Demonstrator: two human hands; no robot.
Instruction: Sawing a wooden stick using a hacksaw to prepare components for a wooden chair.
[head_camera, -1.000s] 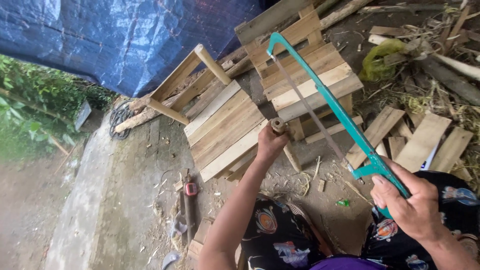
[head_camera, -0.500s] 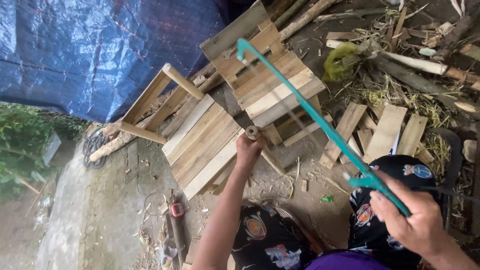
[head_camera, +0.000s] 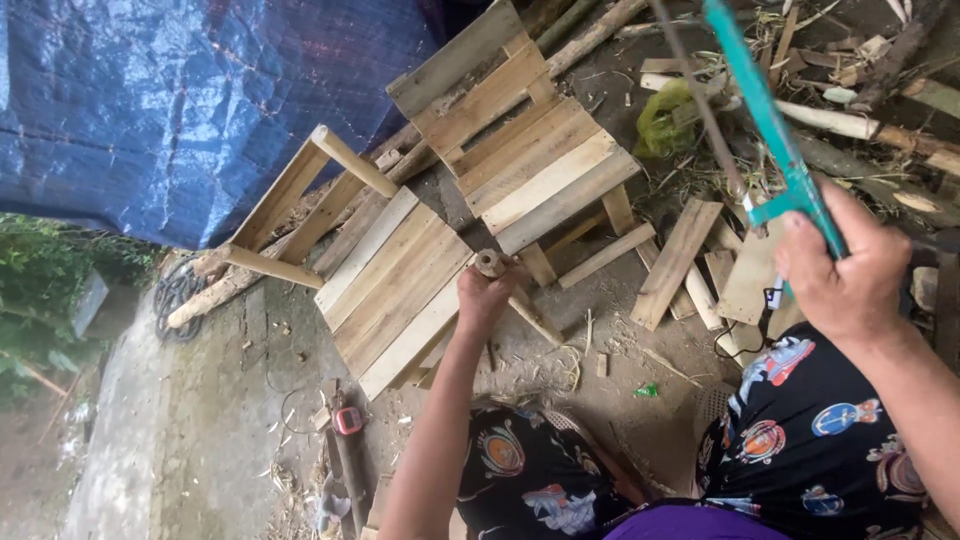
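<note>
1. Left hand (head_camera: 487, 298) clenched around a short wooden peg (head_camera: 492, 263), round cut end showing above the fist, held just in front of the nearer slatted wooden stool (head_camera: 395, 290).
2. Right hand (head_camera: 846, 275) closed on the handle end of a teal-framed bow saw (head_camera: 770, 120), frame slanting up and away toward the top edge, thin blade running beside it.
3. Saw well apart from the peg, raised over the loose plank offcuts (head_camera: 672, 262) lying on the dirt ground (head_camera: 610, 390).
4. Second slatted stool (head_camera: 525, 160) just behind the first, touching or nearly so.
5. Open wooden frame (head_camera: 290, 205) leaning to the left, against a blue tarpaulin (head_camera: 180, 100).
6. Small red-topped tool (head_camera: 347, 420) lying on the ground near the left forearm; kind not clear.
7. Patterned black shorts (head_camera: 810, 450) over both knees at the bottom.
</note>
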